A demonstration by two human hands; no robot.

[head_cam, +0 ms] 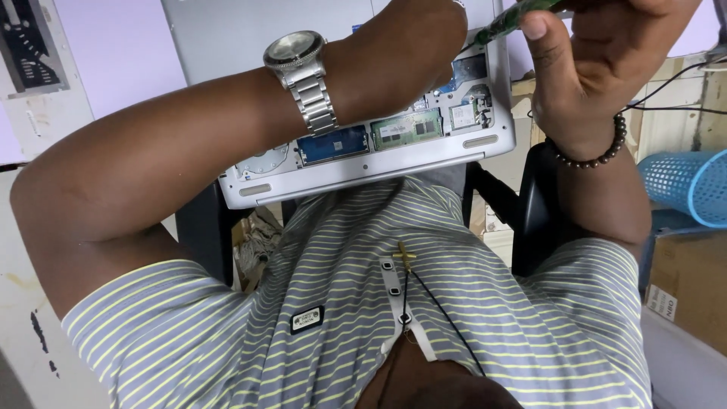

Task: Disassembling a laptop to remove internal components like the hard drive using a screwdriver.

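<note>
An opened silver laptop (363, 163), its underside bared to show green and blue circuit modules, lay across the person's lap, long axis running left to right and tilted slightly upward to the right. The right hand (606, 53), wearing a bead bracelet (594, 155), had its fingers (539, 34) clamped on a green-handled screwdriver (507, 21) slanting down-left toward the laptop. The left hand (443, 30), with a steel watch (303, 72), rested over the laptop; its fingers could not be made out.

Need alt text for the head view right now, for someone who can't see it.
An opened silver laptop, circuit boards exposed, rests on the person's lap. The right hand holds a green-handled tool above it; the left hand is hidden behind the watch-wearing forearm.
</note>
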